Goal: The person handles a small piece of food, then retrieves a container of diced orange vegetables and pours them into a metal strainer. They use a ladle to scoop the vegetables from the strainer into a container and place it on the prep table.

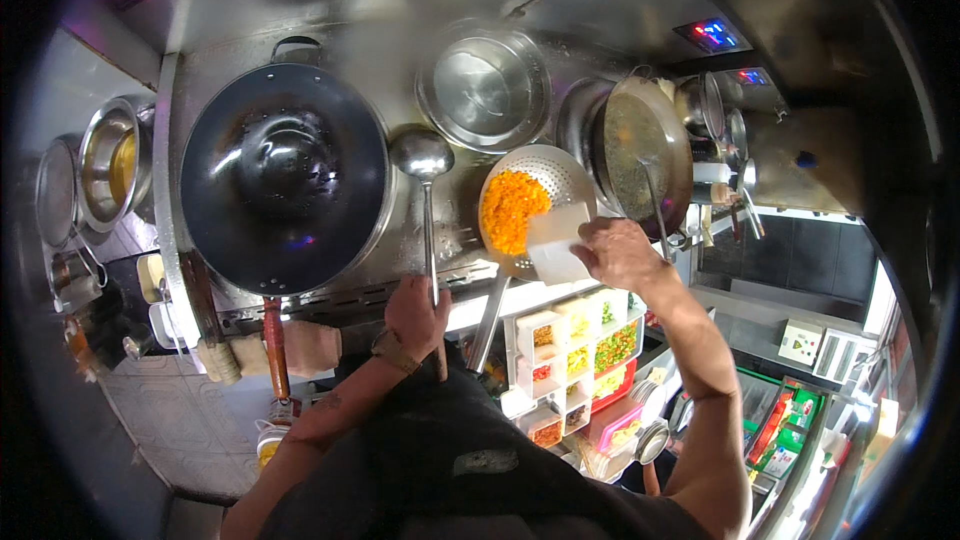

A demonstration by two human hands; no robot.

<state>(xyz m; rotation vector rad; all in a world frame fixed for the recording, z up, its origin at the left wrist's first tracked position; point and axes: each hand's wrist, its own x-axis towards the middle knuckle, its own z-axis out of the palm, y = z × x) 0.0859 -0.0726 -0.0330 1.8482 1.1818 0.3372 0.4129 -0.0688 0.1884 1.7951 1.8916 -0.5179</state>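
My left hand [415,315] grips the long handle of a steel ladle [422,154], whose bowl rests on the stove top right of a dark wok [240,217]. Shiny liquid or oil coats the wok's bottom. In my right hand [619,251] is a translucent white plastic container [556,251], tipped over a perforated steel strainer [574,172]. Finely chopped orange food [514,210] lies in the strainer, against the container's mouth. Whether any food is still inside the container cannot be seen. The strainer's handle points back toward my body.
Behind the strainer stands a steel basin [484,90] of clear liquid. A pan [646,150] with murky liquid and a utensil sits to the right. Below my right arm are several food boxes [577,360]. A metal bowl [112,165] stands far left, and a wooden handle [276,349] juts from the wok.
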